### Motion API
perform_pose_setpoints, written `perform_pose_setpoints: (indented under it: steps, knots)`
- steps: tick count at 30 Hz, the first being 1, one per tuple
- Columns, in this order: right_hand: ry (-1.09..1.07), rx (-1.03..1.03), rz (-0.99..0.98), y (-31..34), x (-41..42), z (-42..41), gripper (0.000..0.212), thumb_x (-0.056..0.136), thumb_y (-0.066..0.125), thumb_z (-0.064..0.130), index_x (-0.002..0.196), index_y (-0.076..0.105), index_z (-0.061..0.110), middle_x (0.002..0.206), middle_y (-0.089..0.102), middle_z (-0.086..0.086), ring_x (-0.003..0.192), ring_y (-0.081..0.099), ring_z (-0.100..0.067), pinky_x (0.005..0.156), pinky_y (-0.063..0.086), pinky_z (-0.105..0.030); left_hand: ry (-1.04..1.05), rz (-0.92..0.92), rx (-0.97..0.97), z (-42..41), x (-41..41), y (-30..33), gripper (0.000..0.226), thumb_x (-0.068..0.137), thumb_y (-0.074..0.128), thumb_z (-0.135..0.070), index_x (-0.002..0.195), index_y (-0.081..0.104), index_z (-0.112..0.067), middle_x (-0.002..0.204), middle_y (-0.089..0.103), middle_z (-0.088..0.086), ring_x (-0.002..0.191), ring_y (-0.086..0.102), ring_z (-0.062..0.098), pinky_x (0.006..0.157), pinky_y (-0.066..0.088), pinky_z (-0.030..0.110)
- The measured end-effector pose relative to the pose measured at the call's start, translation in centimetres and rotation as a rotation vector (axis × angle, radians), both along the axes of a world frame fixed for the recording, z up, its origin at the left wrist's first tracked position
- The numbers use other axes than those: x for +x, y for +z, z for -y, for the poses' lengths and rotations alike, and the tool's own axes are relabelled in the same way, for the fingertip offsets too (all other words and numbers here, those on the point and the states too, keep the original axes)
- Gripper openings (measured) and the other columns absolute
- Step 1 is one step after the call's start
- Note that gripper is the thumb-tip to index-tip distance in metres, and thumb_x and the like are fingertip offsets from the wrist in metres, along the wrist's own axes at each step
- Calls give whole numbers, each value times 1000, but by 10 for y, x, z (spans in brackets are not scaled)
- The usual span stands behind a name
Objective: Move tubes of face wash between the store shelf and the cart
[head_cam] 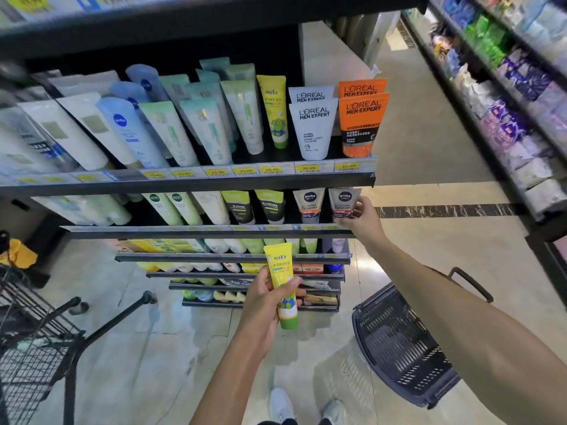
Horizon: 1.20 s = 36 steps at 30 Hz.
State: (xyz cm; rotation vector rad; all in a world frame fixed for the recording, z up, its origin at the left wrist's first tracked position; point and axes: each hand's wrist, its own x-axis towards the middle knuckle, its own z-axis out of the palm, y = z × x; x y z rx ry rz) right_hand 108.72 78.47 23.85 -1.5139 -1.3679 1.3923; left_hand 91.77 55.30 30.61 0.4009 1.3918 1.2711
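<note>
My left hand [264, 305] grips a yellow tube with a green cap [283, 283], held upright in front of the lower shelves. My right hand [360, 217] reaches to the second shelf [208, 232] and holds the rightmost grey Nivea Men tube [343, 201] at its right side. A matching Nivea Men tube [309, 204] stands just left of it. On the shelf above [214, 179], a similar yellow tube [274, 110] stands among several white, blue and green tubes. The wire cart [33, 342] is at the lower left.
A dark plastic basket [399, 345] hangs off my right forearm at the lower right. White and orange L'Oreal tubes [360, 124] stand at the right end of the upper shelf. Another stocked shelf unit [518, 111] lines the aisle's right side. Tiled floor lies below.
</note>
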Motion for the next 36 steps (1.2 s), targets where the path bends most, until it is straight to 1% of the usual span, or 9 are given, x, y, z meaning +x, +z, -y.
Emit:
perform_pose_setpoints:
  steps: [2,7,11,15,18,24,28,32,36]
  knots:
    - [-24,15,14,2,2,6,66,83,84,9,137,50,22,130,63,2,118,60,-18,93,56,-35,-7,-8,4,-2,-2,1,41,84,80,-3,121,63,-7,115,71,24,91,72,31,77,59,39]
    - [-160,178,157,21,11,42,46,91,78,22,131,56,27,125,64,7,114,61,-12,98,56,-39,-13,-25,40,-8,-5,16,40,85,75,5,121,63,-9,106,77,16,87,73,29,75,59,41]
    - [-133,474,203,59,16,74,22,97,70,21,118,63,25,112,65,10,102,61,-6,92,57,-36,-10,-82,170,-23,-14,42,33,86,75,4,113,70,-15,103,75,9,91,73,26,76,60,38]
    - [-71,824,363,107,9,71,21,96,69,15,117,67,16,114,67,2,107,60,-16,92,53,-35,-55,-207,314,-48,-27,81,29,90,76,-4,115,70,-18,106,76,3,99,74,24,93,59,49]
    - [-46,981,498,137,2,58,23,96,69,17,119,67,13,117,65,-2,110,56,-19,89,49,-30,-35,-348,398,-75,-35,111,26,91,77,-9,113,70,-21,106,77,-1,106,72,23,99,57,45]
    - [41,928,690,149,-4,43,32,97,66,23,129,66,17,129,62,-1,122,51,-21,100,51,-41,24,-617,512,-135,-47,147,33,90,79,-12,116,61,-23,104,74,-11,96,70,0,81,57,19]
    - [64,905,733,148,-4,44,30,98,64,24,128,67,18,132,62,0,125,49,-22,101,51,-43,62,-770,523,-162,-55,155,33,90,79,-20,115,57,-25,101,70,-14,94,67,0,80,56,23]
    - [55,868,725,152,-5,50,33,98,67,22,130,66,18,134,61,-1,128,48,-21,100,50,-40,64,-937,498,-179,-60,153,28,88,81,-24,106,60,-18,94,65,-6,79,59,-1,68,46,18]
    - [68,853,719,153,-4,54,36,97,67,18,133,65,17,134,60,-2,129,46,-20,99,49,-38,12,-1000,426,-186,-59,138,29,87,81,-21,102,57,-16,82,58,-9,74,57,6,61,37,15]
